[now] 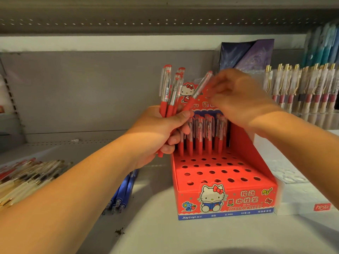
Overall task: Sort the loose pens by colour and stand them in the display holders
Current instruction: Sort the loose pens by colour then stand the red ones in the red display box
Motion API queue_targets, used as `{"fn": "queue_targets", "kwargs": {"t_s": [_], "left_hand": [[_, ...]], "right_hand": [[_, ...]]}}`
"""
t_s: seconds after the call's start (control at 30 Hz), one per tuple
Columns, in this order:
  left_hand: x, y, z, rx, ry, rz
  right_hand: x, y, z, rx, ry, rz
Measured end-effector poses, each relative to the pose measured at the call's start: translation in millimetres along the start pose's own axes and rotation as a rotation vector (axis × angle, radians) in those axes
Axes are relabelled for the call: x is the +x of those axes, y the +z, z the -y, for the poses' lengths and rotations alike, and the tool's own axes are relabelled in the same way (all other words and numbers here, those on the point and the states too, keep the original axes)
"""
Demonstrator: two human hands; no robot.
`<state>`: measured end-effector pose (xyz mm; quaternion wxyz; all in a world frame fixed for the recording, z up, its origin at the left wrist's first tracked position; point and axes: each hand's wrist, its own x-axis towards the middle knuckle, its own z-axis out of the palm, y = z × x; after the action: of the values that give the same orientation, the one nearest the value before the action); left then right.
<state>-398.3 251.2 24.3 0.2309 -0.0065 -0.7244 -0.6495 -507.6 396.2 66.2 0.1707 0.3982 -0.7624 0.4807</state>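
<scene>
My left hand (161,132) grips a bunch of red pens (169,92) upright, just left of the red display holder (225,197). One red pen (200,88) leans out of the bunch to the right, and the blurred fingertips of my right hand (240,99) pinch its clear cap end. The holder's back rows hold several red pens (203,134) standing in holes; the front rows of holes (216,171) are bare. Several blue pens (122,193) lie on the shelf under my left forearm.
A pile of cream, gold and red pens (27,176) lies at the left on the grey shelf (157,231). A clear rack of gold-clipped pens (300,88) stands at the right, behind a white box (302,200). A dark purple carton (245,54) stands behind the holder.
</scene>
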Motion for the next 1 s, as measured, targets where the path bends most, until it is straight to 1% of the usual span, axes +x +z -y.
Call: {"fn": "queue_targets", "kwargs": {"t_s": [0.07,0.1,0.13,0.27,0.37,0.47,0.53,0.67,0.7,0.77,0.87,0.93,1.0], "left_hand": [[-1,0,0,0.021,-0.009,0.027],[-1,1,0,0.029,-0.013,0.033],[-1,1,1,0.03,-0.017,0.033],[0,0,0,0.043,-0.014,0.006],[-1,1,-1,0.09,-0.018,-0.001],[-2,1,-2,0.118,-0.035,-0.027],[-2,0,-3,0.133,-0.047,-0.079],[0,0,-5,0.149,-0.034,-0.187],[1,0,-5,0.176,-0.036,-0.212],[2,-1,-4,0.22,-0.046,-0.247],[3,-2,-4,0.095,-0.044,-0.218],[3,-1,-6,0.018,-0.074,-0.173],[2,-2,-7,-0.007,-0.113,-0.14]], "right_hand": [[-1,4,7,0.442,0.055,0.014],[-2,4,8,0.594,0.072,0.034],[-3,4,9,0.677,0.081,0.054],[-7,2,11,0.824,0.097,0.077],[-7,3,11,0.808,0.087,0.054],[-3,1,8,0.782,0.097,-0.018],[0,-3,7,0.724,0.091,-0.08],[3,-9,6,0.675,0.069,-0.136],[4,-10,6,0.609,0.058,-0.155],[4,-12,2,0.342,0.004,-0.17],[4,-13,-5,-0.127,-0.086,-0.106],[3,-14,-8,-0.324,-0.101,-0.08],[3,-15,-9,-0.405,-0.068,-0.057]]}}
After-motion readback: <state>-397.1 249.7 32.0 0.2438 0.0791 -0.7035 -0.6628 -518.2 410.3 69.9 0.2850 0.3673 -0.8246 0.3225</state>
